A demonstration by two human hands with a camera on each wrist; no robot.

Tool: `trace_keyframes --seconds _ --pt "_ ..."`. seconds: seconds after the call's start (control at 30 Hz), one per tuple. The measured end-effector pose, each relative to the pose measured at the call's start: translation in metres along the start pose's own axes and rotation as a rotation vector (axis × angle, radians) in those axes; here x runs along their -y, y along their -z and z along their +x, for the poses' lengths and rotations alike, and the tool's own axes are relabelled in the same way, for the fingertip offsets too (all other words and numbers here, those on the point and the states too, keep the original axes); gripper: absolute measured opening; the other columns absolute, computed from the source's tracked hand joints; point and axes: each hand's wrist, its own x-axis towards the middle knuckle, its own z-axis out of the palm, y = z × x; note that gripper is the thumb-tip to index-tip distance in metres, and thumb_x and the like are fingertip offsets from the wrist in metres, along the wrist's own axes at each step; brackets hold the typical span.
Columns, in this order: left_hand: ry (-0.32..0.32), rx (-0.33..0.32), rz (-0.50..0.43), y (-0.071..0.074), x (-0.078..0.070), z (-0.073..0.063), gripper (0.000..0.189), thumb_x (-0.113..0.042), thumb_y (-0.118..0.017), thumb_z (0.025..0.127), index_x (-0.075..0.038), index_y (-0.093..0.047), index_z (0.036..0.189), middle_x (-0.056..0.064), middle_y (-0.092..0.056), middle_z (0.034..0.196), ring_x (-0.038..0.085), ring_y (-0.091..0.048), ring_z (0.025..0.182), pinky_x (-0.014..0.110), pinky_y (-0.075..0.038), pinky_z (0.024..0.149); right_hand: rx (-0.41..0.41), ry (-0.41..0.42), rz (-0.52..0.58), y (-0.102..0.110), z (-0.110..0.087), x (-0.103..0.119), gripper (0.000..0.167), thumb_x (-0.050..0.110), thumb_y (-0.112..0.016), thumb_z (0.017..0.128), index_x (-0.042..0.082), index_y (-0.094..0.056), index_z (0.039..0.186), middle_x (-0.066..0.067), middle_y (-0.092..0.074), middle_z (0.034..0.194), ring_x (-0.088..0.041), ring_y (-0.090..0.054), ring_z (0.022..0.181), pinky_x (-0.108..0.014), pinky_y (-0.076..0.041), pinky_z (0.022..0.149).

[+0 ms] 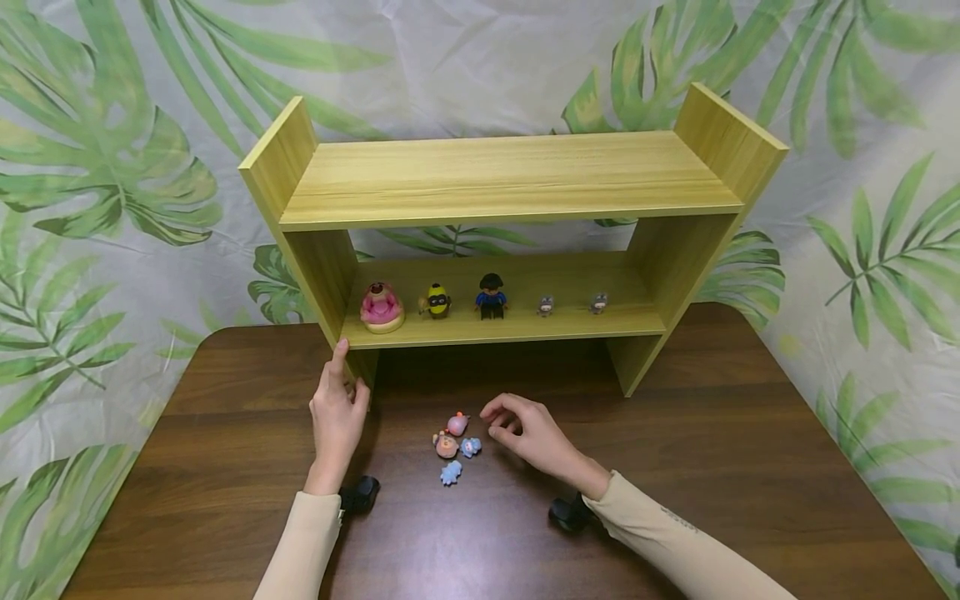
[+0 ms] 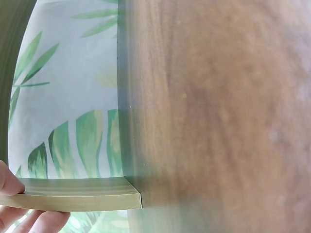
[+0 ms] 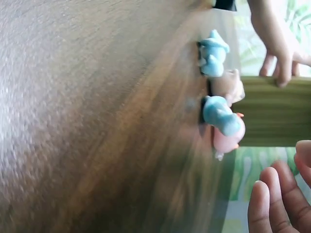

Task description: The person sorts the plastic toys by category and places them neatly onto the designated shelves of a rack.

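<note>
My left hand grips the front edge of the left side panel of a wooden shelf. In the left wrist view its thumb and fingers lie on opposite faces of that panel. Loosely bent and holding nothing, my right hand hovers just right of a small cluster of toy figurines on the table. Among these are a pink one, a tan one, a blue one and a light blue one closest to me.
On the middle board stand a pink bear figure, a yellow-capped figure with goggles, a dark-haired toy person and two small grey figurines. The brown wooden table meets a leaf-patterned cloth behind.
</note>
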Motion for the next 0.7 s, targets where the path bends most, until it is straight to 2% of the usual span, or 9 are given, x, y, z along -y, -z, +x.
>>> trace_keyframes --seconds 0.23,0.47,0.7 --pt "0.002 -0.003 0.002 0.0 0.001 0.0 0.084 0.013 -0.056 0.081 -0.032 -0.027 0.146 0.012 -0.043 0.079 0.02 -0.039 0.058 0.039 -0.038 0.052 0.052 -0.004 -0.01 -0.011 0.002 -0.004 0.017 -0.001 -0.065 0.085 0.001 -0.064 0.102 -0.009 -0.064 0.098 -0.017 -0.06 0.084 -0.029 -0.05 0.069" --pt "0.006 -0.005 0.003 0.0 0.0 -0.001 0.084 0.013 -0.056 0.081 -0.032 -0.027 0.146 0.012 -0.044 0.079 0.02 -0.04 0.058 0.04 -0.038 0.052 0.092 -0.004 -0.037 -0.021 0.005 -0.008 0.016 -0.002 -0.065 0.086 0.003 -0.064 0.101 -0.008 -0.063 0.098 -0.019 -0.059 0.085 -0.026 -0.049 0.068" --pt "0.008 -0.005 0.0 0.0 -0.001 -0.001 0.084 0.013 -0.056 0.081 -0.032 -0.028 0.146 0.012 -0.044 0.08 0.02 -0.04 0.058 0.04 -0.038 0.052 0.111 0.011 -0.047 -0.028 0.008 -0.01 0.011 -0.001 -0.067 0.085 0.003 -0.064 0.095 -0.006 -0.063 0.094 -0.014 -0.059 0.08 -0.025 -0.048 0.069"
